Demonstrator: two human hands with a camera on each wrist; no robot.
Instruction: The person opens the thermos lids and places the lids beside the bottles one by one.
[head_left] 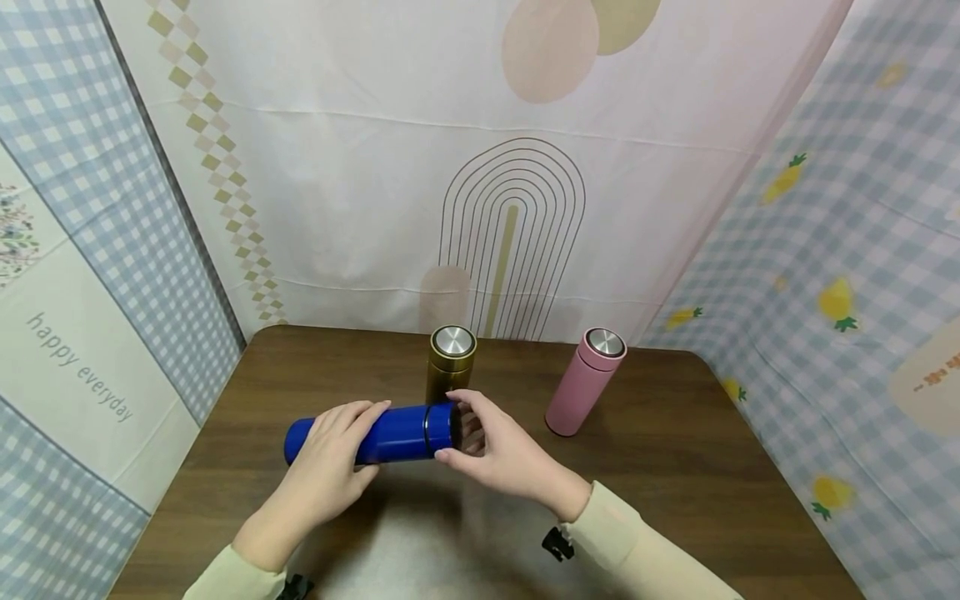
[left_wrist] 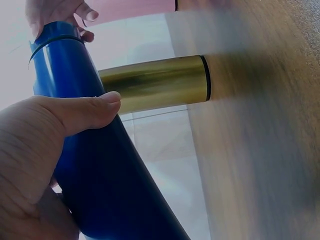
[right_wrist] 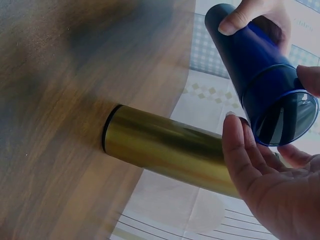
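L hand (head_left: 330, 454) grips blue btl (head_left: 396, 435) horiz., R hand (head_left: 506, 446) pinches its cap (head_left: 441, 427); gold btl (head_left: 448, 377) upright behind.

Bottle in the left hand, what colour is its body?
The bottle is a deep, glossy blue; it shows best in the head view.

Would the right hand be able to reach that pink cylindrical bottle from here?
Probably yes: nothing stands between the right hand and the pink cylindrical bottle, though that hand is occupied with the shiny blue cylindrical bottle.
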